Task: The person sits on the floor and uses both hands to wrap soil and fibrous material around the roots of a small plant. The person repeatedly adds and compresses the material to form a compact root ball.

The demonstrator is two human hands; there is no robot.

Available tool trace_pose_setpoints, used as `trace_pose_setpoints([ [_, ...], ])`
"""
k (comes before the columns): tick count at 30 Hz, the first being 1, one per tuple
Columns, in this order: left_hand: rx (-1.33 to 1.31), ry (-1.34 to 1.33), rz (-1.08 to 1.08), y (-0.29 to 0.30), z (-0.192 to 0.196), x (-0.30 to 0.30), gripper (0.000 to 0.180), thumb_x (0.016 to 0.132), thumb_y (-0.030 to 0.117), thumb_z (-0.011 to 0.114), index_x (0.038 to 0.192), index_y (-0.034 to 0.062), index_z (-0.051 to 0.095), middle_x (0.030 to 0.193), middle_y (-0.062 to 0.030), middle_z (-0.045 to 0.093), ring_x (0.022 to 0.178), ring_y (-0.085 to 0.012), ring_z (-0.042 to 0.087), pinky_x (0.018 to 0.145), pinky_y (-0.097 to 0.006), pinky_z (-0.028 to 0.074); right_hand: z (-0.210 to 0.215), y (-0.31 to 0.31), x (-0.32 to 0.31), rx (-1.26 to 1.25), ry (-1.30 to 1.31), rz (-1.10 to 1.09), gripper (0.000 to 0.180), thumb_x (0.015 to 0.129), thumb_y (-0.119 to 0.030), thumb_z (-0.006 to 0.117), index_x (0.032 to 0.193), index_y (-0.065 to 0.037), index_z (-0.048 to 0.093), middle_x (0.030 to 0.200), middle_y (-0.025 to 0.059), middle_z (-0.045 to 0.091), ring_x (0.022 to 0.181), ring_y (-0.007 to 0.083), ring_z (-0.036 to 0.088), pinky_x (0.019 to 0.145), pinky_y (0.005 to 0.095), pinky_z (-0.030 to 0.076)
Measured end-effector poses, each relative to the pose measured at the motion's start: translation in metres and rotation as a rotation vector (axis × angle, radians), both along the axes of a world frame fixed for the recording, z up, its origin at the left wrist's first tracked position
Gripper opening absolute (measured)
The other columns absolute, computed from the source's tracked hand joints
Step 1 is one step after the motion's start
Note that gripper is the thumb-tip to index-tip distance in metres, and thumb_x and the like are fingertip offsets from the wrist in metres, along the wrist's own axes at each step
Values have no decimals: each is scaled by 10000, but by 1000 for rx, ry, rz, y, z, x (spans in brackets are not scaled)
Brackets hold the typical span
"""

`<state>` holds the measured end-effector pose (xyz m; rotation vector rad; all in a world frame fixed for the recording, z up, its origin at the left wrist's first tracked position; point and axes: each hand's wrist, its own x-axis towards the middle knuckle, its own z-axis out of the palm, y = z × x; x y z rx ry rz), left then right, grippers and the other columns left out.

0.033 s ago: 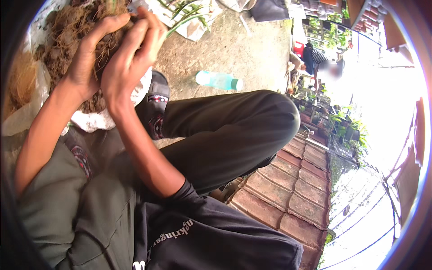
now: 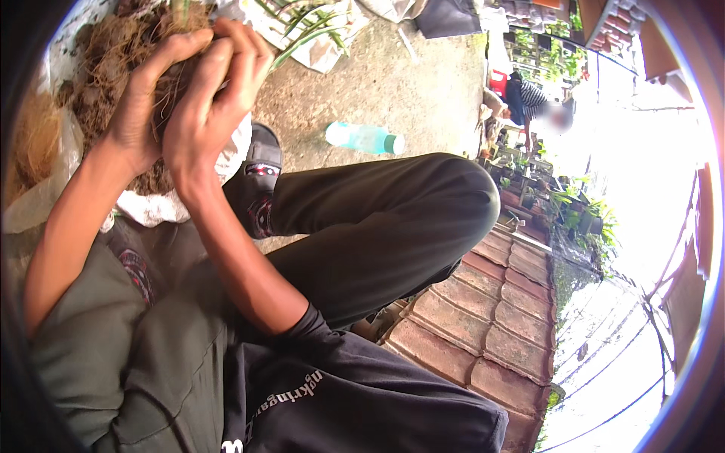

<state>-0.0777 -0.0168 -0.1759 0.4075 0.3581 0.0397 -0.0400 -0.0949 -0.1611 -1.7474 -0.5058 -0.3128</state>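
Both of my hands are cupped close together at the upper left, round a clump of dark brown root fibre (image 2: 172, 83). My left hand (image 2: 143, 106) presses on its left side, with thumb and fingers curved over it. From the right, my right hand (image 2: 215, 102) wraps its bent fingers about the same clump. A green stem (image 2: 181, 9) shows at the top edge above my fingertips. Loose brown fibre (image 2: 106, 57) lies heaped in a whitish sack (image 2: 155, 208) beneath my hands. My palms and the middle of the clump are hidden.
A pale blue bottle (image 2: 365, 138) lies on the concrete ground (image 2: 317, 94). Long green leaves (image 2: 313, 30) rest on white plastic beyond my right hand. Roof tiles (image 2: 461, 325) and potted plants (image 2: 581, 219) line the right. Another person (image 2: 532, 102) is farther off.
My hands have shifted slightly down and left in the picture, still round the clump. The whole view has also moved a little.
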Motion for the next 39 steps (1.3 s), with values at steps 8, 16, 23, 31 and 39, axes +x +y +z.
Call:
trace_pose_setpoints([
  [8, 442, -68, 6, 38, 50, -1, 342, 933, 342, 586, 1166, 101, 654, 1133, 8, 613, 1093, -106, 539, 1002, -250, 383, 42, 44, -16, 157, -10, -147, 406, 905, -234, 543, 1182, 61, 506, 1245, 270, 459, 1142, 414, 455, 997, 483, 345],
  [16, 525, 132, -88, 30, 176, 19, 322, 887, 305, 659, 1121, 85, 655, 1082, 7, 609, 1034, -83, 542, 931, -233, 410, 105, 47, 8, 396, -134, -184, 370, 861, -212, 547, 1130, 42, 547, 1158, 241, 522, 1062, 381, 483, 952, 473, 362],
  [23, 456, 124, 54, 23, 220, 19, 323, 896, 351, 655, 1114, 117, 608, 968, 34, 600, 872, -76, 588, 780, -242, 489, 132, 52, 23, 518, -285, -83, 453, 886, -396, 539, 1027, 27, 618, 1079, 208, 600, 1045, 375, 540, 970, 489, 407],
  [31, 748, -289, 263, 22, 235, 49, 573, 904, 290, 632, 1373, 12, 456, 1235, -71, 537, 1052, -132, 552, 927, -271, 460, 177, 64, 77, 776, -281, 138, 431, 894, -358, 511, 1003, 46, 613, 1082, 226, 618, 1028, 355, 589, 921, 448, 454],
  [39, 513, -358, 519, 2, 161, 21, 642, 864, 412, 531, 1340, -9, 438, 1233, -88, 508, 1177, -185, 486, 1028, -331, 381, 143, 41, 51, 387, -560, 255, 339, 747, -324, 576, 901, -46, 695, 918, 97, 689, 968, 300, 639, 992, 481, 345],
])
